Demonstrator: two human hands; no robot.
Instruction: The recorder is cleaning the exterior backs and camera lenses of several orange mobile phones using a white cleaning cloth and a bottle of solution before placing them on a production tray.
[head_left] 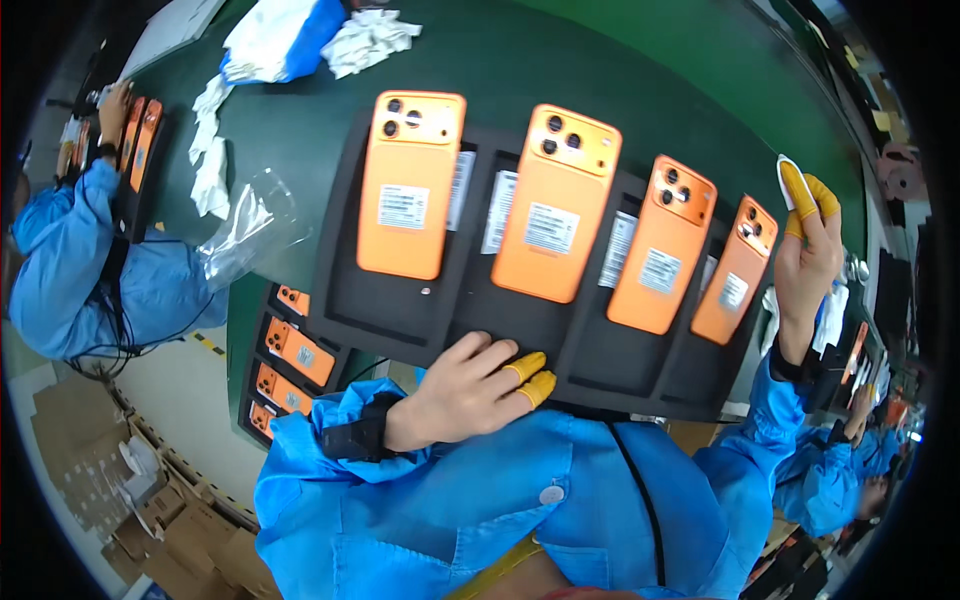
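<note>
In front of me a black tray [395, 335] holds several orange phones, backs up, each with a camera block and a white label: one on the left [405, 240], one in the middle [520, 255], then two at the right, phone [640, 305] and phone [718, 315]. My left hand [475, 390] has its fingers curled over the tray's near edge, thumb hidden; two fingers wear yellow finger cots. Raised beyond the tray's right end, my right hand [812, 240], also with yellow cots, pinches a small white wipe [786, 180] at its fingertips. It touches no phone.
Below the tray's left side lies another tray of orange phones [300, 355]. A clear plastic bag [255, 230], crumpled white wipes [210, 170] and a blue-and-white pack [285, 40] lie on the green table [480, 60]. Co-workers in blue sit at left [150, 290] and right [825, 490].
</note>
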